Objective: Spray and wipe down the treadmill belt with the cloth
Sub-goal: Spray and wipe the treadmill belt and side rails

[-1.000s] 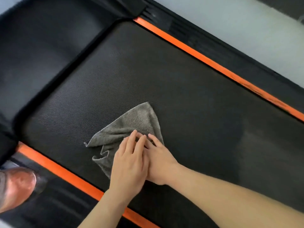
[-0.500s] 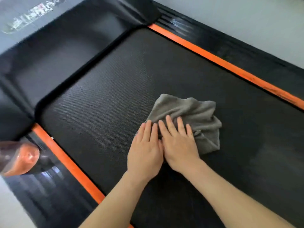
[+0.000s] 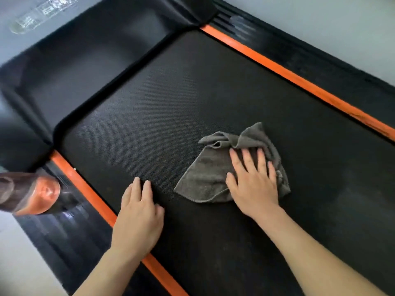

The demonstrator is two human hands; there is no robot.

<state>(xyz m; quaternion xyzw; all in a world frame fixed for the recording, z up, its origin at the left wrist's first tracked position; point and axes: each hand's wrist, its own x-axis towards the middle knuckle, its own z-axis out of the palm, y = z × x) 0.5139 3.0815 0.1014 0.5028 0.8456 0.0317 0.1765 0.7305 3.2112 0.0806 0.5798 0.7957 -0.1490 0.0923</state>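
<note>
The black textured treadmill belt [image 3: 171, 99] runs diagonally across the view, edged by orange stripes. A crumpled grey cloth [image 3: 205, 176] lies on the belt right of centre. My right hand [image 3: 252, 180] presses flat on the cloth with fingers spread and straight. My left hand [image 3: 139, 214] rests flat on the bare belt near the near orange stripe, apart from the cloth. A blurred brown and orange bottle [image 3: 30, 193] stands at the left edge on the side rail.
The near orange stripe [image 3: 89, 193] and far orange stripe [image 3: 299, 82] border black side rails. The black motor cover [image 3: 89, 52] rises at the belt's head, upper left. Grey floor [image 3: 331, 24] lies beyond the far rail.
My right hand has slid the cloth to the right across the belt. My left hand has come off the cloth and now lies on the bare belt further left.
</note>
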